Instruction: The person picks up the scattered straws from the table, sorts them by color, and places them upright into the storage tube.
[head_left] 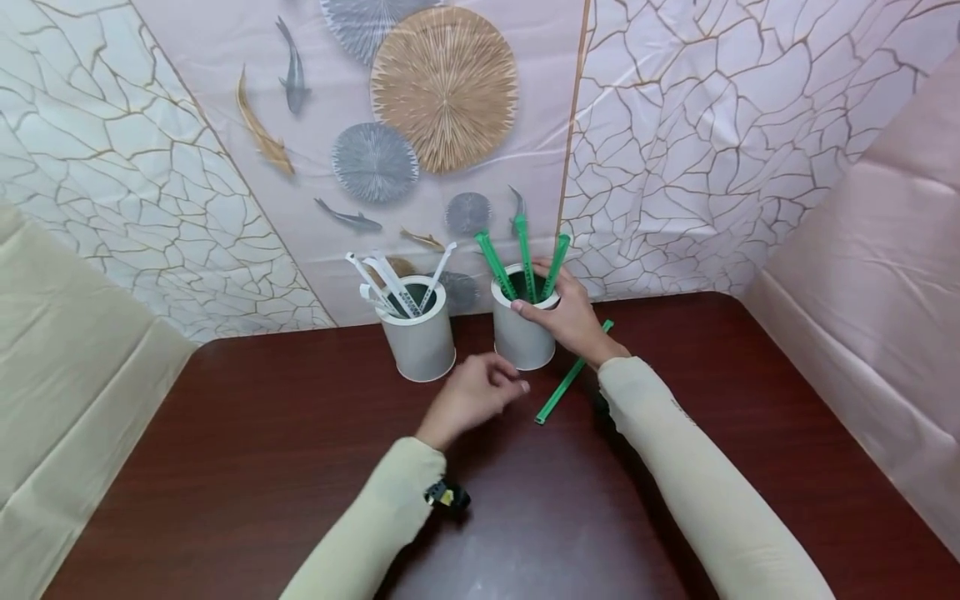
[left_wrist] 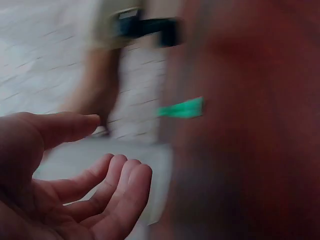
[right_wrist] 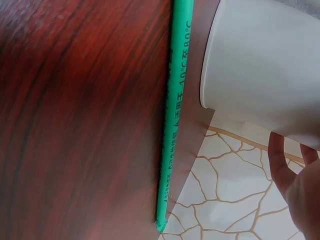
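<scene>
My right hand (head_left: 573, 321) holds the right-hand white cup (head_left: 521, 337) near its rim, thumb at the front and fingers round the far side. Several green wrapped straws (head_left: 525, 258) stand in that cup, leaning apart. In the right wrist view, fingertips of the right hand (right_wrist: 306, 195) meet the side of the cup (right_wrist: 260, 65). Another green wrapped straw (head_left: 573, 375) lies on the table beside it. My left hand (head_left: 474, 393), fingers loosely bent and holding nothing, hovers in front of the cups. In the blurred left wrist view, its palm and fingers (left_wrist: 135, 185) show bare.
To the left stands a second white cup (head_left: 420, 346) with several white wrapped straws (head_left: 397, 287). Both cups are near the back edge of the dark red-brown table (head_left: 262, 450). A patterned sheet (head_left: 660, 167) hangs right behind, and plain cloth (head_left: 885, 275) closes the right side.
</scene>
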